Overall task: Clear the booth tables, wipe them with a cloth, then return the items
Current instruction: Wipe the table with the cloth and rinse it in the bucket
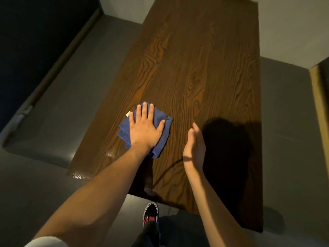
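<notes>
A folded blue cloth (164,132) lies on the near left part of the dark wood-grain booth table (204,72). My left hand (145,128) presses flat on the cloth with its fingers spread and straight. My right hand (195,147) hovers edge-on just to the right of the cloth, fingers straight and together, holding nothing. A wet sheen shows on the table's near left edge behind the cloth.
Grey padded booth seats run along the left (58,107) and right (288,132) sides of the table. A pale wall closes the far end. My dark shoe (150,213) stands on the grey floor at the table's near end.
</notes>
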